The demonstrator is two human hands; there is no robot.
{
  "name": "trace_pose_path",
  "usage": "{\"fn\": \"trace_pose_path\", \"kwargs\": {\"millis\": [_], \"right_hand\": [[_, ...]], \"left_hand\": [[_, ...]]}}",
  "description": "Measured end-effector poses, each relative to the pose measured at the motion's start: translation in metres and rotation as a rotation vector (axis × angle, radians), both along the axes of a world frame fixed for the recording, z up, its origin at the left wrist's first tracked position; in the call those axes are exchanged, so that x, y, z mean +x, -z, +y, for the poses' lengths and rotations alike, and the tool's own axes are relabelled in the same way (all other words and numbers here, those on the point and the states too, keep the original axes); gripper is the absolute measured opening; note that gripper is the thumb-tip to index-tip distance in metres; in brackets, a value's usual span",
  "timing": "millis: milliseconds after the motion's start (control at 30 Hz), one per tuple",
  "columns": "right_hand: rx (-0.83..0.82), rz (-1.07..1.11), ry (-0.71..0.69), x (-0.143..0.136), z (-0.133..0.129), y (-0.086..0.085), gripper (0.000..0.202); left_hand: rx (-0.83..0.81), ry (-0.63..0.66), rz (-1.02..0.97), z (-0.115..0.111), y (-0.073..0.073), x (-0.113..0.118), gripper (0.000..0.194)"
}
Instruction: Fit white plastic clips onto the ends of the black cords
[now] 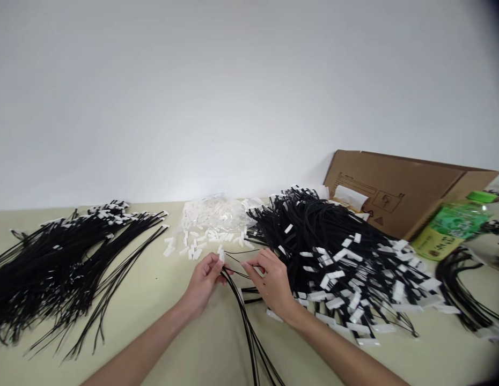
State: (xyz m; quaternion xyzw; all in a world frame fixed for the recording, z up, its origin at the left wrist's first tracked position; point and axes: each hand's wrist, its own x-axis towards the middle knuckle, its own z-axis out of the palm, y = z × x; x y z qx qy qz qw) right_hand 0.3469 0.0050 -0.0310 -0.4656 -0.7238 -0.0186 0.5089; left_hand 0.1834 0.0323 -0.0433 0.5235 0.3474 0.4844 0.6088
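Near the middle of the table, my left hand (205,279) pinches a small white connector (221,254) upright between thumb and fingers. Several black cables (246,321) run from beside that hand down toward the front edge. My right hand (270,279) is closed, thumb against fingertips, on a thin black wire that spans the gap between both hands. The wire's exact end is too small to make out. Just beyond the hands lie loose white connectors (195,249), spread in front of a clear plastic bag (217,212) with more of them inside.
A large heap of black cables with white tags (314,236) lies right of my hands. Another pile of black cables (64,257) covers the left. At the back right, a cardboard box (378,187) leans by the wall, with a green-labelled bottle (454,225) beside it.
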Motion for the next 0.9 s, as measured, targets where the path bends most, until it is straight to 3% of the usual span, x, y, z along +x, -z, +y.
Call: {"fn": "trace_pose_path", "kwargs": {"millis": [267, 700, 900], "right_hand": [[0.142, -0.148, 0.047, 0.0022, 0.0000, -0.0029, 0.021], [0.177, -0.258, 0.072, 0.0031, 0.0019, -0.0056, 0.019], [0.159, -0.271, -0.010, 0.0015, -0.0025, -0.0089, 0.016]], "left_hand": [[0.087, -0.018, 0.092, 0.0027, -0.0006, -0.0016, 0.026], [0.092, 0.054, 0.125, 0.0025, -0.0067, -0.0052, 0.030], [0.088, 0.109, 0.135, 0.0009, -0.0052, -0.0051, 0.030]]}}
